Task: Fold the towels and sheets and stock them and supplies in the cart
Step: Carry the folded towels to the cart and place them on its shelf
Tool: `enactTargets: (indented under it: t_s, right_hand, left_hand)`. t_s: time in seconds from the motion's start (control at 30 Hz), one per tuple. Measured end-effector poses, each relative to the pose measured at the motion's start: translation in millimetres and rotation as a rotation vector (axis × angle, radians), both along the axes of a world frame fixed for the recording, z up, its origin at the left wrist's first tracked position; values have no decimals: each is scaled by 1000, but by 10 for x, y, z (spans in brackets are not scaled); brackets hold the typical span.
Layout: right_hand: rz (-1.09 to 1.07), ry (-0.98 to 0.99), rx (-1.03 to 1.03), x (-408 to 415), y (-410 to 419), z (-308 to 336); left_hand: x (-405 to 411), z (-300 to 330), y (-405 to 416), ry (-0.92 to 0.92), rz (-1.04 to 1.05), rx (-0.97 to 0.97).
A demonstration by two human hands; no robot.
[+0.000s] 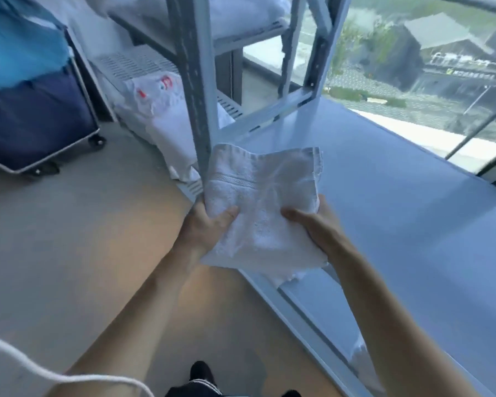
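Note:
A small white towel (262, 202), folded to a rough square, hangs in the air over the near edge of a pale blue table (398, 202). My left hand (209, 224) grips its left side, thumb on top. My right hand (315, 222) grips its right side the same way. The fingers of both hands are hidden under the cloth. A grey metal shelf rack (195, 90) rises just behind the towel, with white linen (241, 12) stacked on its upper shelf and more white folded linen (172, 130) on its bottom shelf.
A blue laundry cart on wheels (38, 116) stands at the left on the grey floor. A large window (427, 61) runs behind the table. A white cord (55, 376) crosses the lower left corner. My dark shoes (201, 373) show at the bottom.

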State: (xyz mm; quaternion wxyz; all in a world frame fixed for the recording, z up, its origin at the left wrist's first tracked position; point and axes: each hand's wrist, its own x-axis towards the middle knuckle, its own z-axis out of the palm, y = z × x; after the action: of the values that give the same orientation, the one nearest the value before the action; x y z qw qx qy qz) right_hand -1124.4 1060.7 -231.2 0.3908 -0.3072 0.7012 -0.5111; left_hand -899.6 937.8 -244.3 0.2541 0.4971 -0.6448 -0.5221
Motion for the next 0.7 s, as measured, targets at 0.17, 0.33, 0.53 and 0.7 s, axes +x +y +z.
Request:
enactTargets:
  t_s: [0.17, 0.33, 0.53, 0.7]
  right_hand:
    - [154, -5, 12, 928, -933, -42]
    - [299, 15, -1, 1857, -1671, -62]
    - [476, 45, -10, 2764, -2269, -21]
    - [580, 71, 13, 3270, -2699, -9]
  left_hand:
    - [1139, 14, -419, -42, 219, -29]
    - [2129, 26, -706, -64, 392, -40]
    - [3018, -40, -900, -92, 593, -62]
    - [3469, -93, -1050, -85, 708, -47]
